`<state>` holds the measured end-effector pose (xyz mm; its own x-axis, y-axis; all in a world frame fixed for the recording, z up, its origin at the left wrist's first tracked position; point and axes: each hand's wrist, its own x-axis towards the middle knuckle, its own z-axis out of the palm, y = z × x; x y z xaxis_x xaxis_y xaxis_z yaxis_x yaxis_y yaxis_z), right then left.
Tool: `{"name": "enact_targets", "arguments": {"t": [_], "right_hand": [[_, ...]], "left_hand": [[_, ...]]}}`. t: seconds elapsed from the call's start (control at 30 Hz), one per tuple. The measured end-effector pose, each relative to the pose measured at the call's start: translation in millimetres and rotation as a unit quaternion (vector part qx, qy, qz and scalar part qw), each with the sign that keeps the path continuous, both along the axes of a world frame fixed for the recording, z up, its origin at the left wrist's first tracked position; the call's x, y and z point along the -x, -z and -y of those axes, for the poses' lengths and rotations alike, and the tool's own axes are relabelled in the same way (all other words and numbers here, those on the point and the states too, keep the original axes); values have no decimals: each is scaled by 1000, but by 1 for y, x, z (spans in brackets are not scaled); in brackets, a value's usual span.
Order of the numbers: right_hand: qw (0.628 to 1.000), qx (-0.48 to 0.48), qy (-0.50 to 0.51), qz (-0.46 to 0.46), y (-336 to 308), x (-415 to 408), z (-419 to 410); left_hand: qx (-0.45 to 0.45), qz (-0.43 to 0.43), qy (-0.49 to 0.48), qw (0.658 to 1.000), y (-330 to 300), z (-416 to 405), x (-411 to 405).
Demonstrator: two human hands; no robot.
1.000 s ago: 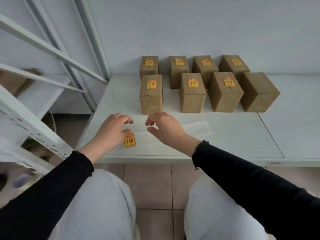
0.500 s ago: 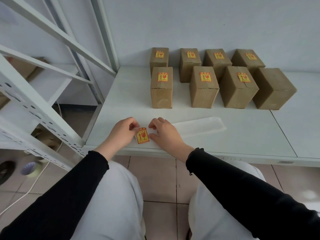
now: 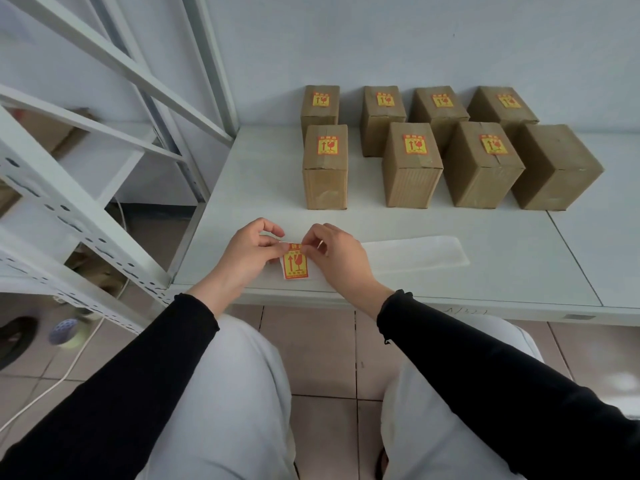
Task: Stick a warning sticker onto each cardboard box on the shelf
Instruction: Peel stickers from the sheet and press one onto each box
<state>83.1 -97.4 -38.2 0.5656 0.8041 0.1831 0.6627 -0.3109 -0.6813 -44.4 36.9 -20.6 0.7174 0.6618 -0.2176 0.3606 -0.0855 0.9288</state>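
Note:
Several brown cardboard boxes stand in two rows on the white shelf [image 3: 450, 285]. All carry a yellow and red warning sticker on top except the front right box [image 3: 557, 168], whose top is bare. Near the shelf's front edge a yellow and red warning sticker [image 3: 295, 265] lies on its white backing. My left hand [image 3: 247, 258] pinches the top edge of it from the left. My right hand [image 3: 337, 256] pinches the same top edge from the right, where the sticker's top looks folded back.
A long white strip of backing paper [image 3: 415, 252] lies on the shelf right of my hands. White metal racking [image 3: 86, 216] stands at the left, with a cable and tape rolls on the tiled floor below it. The wall is right behind the boxes.
Both hands came together on the sticker at the front edge. The left hand first held it alone; now both pinch its top edge. The view moved closer and to the right.

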Motion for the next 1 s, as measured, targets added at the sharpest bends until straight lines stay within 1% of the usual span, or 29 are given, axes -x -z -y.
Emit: {"name": "enact_targets", "arguments": {"t": [0.1, 0.27, 0.4, 0.47, 0.5, 0.6, 0.67, 0.7, 0.73, 0.83, 0.9, 1.0], "right_hand": [[1000, 3, 9, -19, 0, -2, 0], [999, 16, 18, -38, -1, -2, 0], [995, -8, 43, -92, -5, -8, 2], [993, -21, 53, -104, -11, -14, 4], [993, -27, 57, -103, -16, -18, 6], [992, -52, 68, -88, -34, -34, 13], [993, -66, 71, -69, -47, -46, 21], [993, -72, 73, -57, -54, -52, 26], [993, -78, 75, -45, -60, -58, 31], [992, -92, 88, -2, -79, -79, 54], [989, -103, 105, 14, -91, -95, 71], [985, -119, 121, 35, -107, -120, 98]], "left_hand": [[4, 13, -21, 1000, -1, -2, 0], [-7, 5, -23, 1000, 1, -3, -2], [-32, -8, -29, 999, 3, -5, -3], [-73, -24, -18, 997, 3, -6, -4], [-109, -34, -14, 993, 3, -5, -4], [-253, -55, -14, 966, -2, -1, -9], [-306, -22, -9, 952, -14, 7, -16], [-306, 5, -5, 952, -23, 14, -22], [-288, 32, 0, 957, -32, 22, -30], [-205, 86, 41, 974, -61, 53, -59], [-177, 97, 71, 977, -74, 71, -82], [-167, 94, 102, 976, -86, 94, -120]]}}
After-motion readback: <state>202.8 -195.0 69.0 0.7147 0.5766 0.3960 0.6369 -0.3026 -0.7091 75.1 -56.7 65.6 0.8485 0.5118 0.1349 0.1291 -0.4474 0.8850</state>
